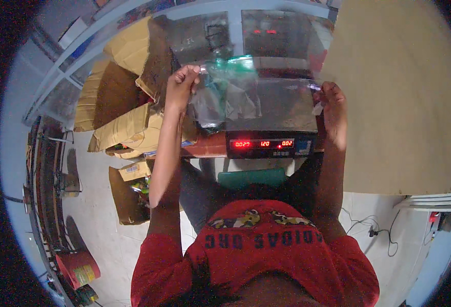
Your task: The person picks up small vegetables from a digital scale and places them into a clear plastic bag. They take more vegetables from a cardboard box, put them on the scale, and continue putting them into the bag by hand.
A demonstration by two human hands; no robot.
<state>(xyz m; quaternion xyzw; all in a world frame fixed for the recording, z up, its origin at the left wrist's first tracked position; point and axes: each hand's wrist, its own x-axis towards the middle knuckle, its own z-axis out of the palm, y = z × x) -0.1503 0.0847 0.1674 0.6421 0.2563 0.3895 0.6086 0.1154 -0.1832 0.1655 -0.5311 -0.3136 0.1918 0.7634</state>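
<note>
My left hand [183,82] is closed in a pinch, with a shiny clear edge at its fingertips. Across from it my right hand [333,102] pinches another clear, glinting edge. These look like the two sides of a transparent plastic bag [286,91] stretched between my hands, though its outline is hard to follow. Beneath it stands a dark digital scale [271,123] with a lit red display [261,144]. Crumpled clear plastic packets [228,105] with a green strip [238,63] lie at the scale's left side, close to my left hand.
Open cardboard boxes [125,130] crowd the left of the brown table [202,147]. A smaller box [129,192] with colourful packets sits on the floor. A large tan board [399,102] fills the right side. Black cables [376,227] trail along the floor at right.
</note>
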